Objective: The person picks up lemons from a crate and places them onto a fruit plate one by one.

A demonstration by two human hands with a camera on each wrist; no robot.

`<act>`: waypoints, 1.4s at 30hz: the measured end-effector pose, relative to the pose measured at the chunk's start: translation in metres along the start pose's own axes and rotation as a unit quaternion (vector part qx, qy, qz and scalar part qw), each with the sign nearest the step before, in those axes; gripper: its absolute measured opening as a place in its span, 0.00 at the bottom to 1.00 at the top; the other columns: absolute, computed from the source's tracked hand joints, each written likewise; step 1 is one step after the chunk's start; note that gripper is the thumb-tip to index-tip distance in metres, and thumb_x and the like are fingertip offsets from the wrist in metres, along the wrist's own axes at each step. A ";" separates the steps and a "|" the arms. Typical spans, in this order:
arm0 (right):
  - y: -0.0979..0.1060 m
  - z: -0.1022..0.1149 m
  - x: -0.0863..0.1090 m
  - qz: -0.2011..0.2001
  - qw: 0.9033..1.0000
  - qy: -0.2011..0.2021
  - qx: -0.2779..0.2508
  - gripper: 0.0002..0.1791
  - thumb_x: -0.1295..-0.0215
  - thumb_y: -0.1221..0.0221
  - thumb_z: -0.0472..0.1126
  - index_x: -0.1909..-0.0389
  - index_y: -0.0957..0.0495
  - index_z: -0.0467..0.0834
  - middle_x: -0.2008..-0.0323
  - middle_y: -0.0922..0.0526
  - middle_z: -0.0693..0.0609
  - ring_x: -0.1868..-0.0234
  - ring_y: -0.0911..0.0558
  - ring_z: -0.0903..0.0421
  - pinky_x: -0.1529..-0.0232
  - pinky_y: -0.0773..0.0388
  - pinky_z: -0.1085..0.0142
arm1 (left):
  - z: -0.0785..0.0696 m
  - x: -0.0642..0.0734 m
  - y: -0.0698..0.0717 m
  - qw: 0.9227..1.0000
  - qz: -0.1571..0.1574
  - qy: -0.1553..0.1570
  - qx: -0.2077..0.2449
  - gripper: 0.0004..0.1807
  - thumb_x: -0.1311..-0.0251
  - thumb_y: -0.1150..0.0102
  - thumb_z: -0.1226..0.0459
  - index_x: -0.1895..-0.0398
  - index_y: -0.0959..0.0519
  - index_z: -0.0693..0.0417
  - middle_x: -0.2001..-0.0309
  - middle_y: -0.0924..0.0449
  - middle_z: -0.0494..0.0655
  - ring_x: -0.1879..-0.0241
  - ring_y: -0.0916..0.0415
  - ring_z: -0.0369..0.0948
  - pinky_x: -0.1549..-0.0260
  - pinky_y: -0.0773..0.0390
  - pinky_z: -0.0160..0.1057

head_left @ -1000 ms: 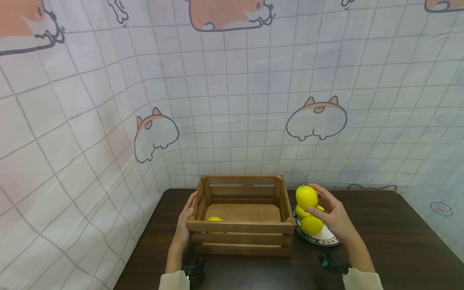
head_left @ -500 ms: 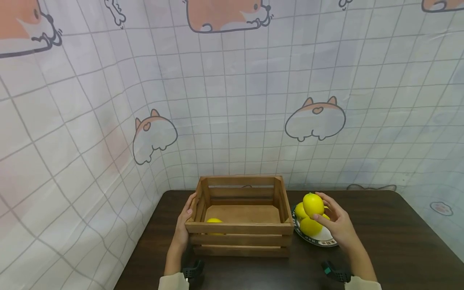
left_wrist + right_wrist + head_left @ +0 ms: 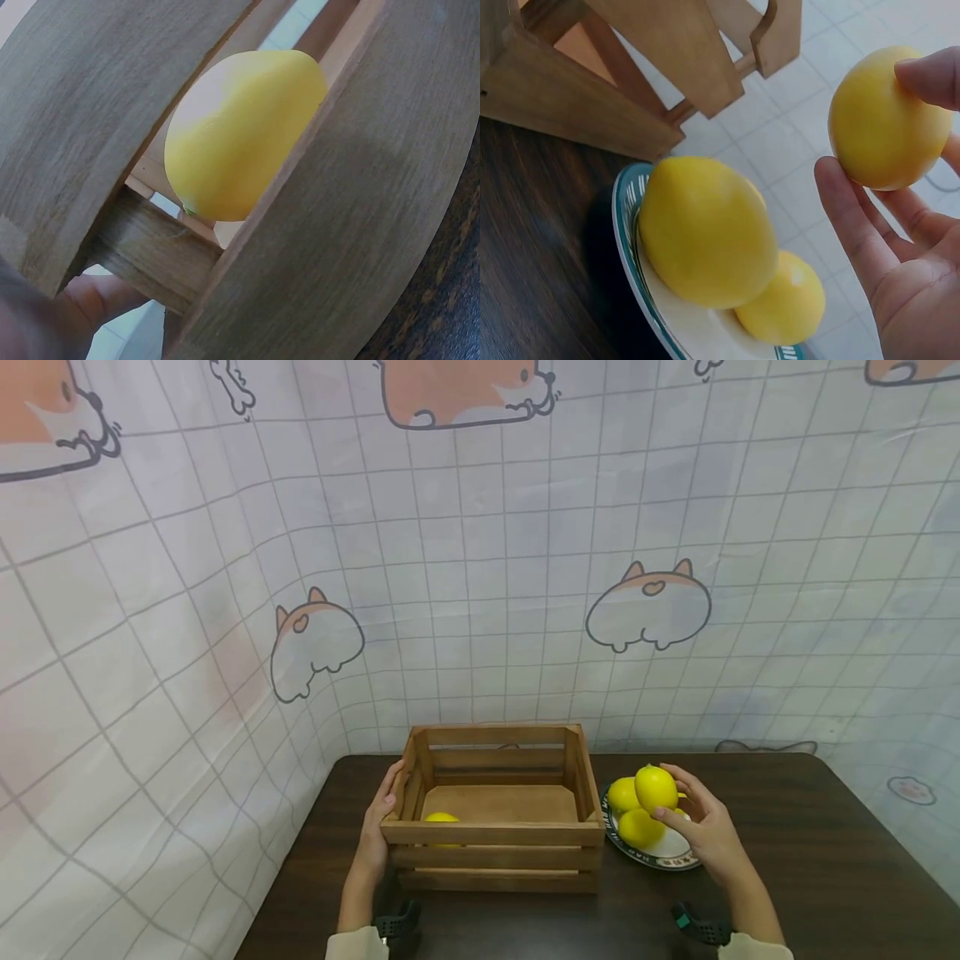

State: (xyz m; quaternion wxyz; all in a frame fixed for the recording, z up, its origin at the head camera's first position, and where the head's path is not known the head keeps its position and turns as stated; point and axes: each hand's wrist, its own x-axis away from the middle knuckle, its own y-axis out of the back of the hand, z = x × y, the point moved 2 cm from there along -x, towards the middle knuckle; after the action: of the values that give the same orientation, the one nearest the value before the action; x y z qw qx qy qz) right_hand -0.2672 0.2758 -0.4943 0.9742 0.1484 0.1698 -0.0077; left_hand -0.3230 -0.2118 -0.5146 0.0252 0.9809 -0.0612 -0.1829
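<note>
Right grip has a lemon pinched up above the plate of lemons, left grip just resting straight-fingered against the wooden crate's left side.

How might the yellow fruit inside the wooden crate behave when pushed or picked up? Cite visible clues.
The yellow fruit would probably roll, being rounded, though the slatted crate should contain it. It may slip somewhat, as its skin looks smooth. It seems likely firm: no dents show.
</note>
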 end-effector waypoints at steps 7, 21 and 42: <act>0.007 -0.009 0.002 -0.008 1.000 -0.022 -0.012 0.36 0.28 0.39 0.36 0.22 0.40 0.45 0.42 0.27 0.72 0.47 0.21 0.72 0.53 0.18 0.71 | -0.001 0.001 0.001 1.000 -0.001 -0.009 -0.009 0.32 0.25 0.71 0.58 0.18 0.45 0.42 0.17 0.54 0.50 0.19 0.63 0.54 0.27 0.64 0.71; 0.019 -0.026 0.010 -0.024 0.998 -0.051 0.000 0.37 0.28 0.39 0.38 0.22 0.41 0.44 0.46 0.28 0.71 0.49 0.22 0.77 0.54 0.19 0.74 | -0.001 0.000 0.000 1.000 0.002 -0.012 -0.013 0.31 0.24 0.72 0.58 0.18 0.45 0.43 0.17 0.54 0.50 0.19 0.63 0.53 0.27 0.65 0.71; 0.041 -0.051 0.018 -0.054 0.986 -0.114 0.113 0.39 0.28 0.37 0.46 0.23 0.42 0.37 0.37 0.29 0.31 0.59 0.23 0.75 0.60 0.22 0.75 | -0.001 0.000 0.000 1.000 0.002 -0.009 -0.007 0.32 0.25 0.71 0.58 0.18 0.45 0.43 0.17 0.54 0.49 0.18 0.63 0.53 0.27 0.65 0.71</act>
State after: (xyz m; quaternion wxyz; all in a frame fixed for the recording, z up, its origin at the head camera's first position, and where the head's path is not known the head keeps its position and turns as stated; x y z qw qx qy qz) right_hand -0.2641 0.3302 -0.5343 0.9624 0.2461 0.0638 -0.0959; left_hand -0.3223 -0.2117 -0.5136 0.0315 0.9789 -0.0619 -0.1922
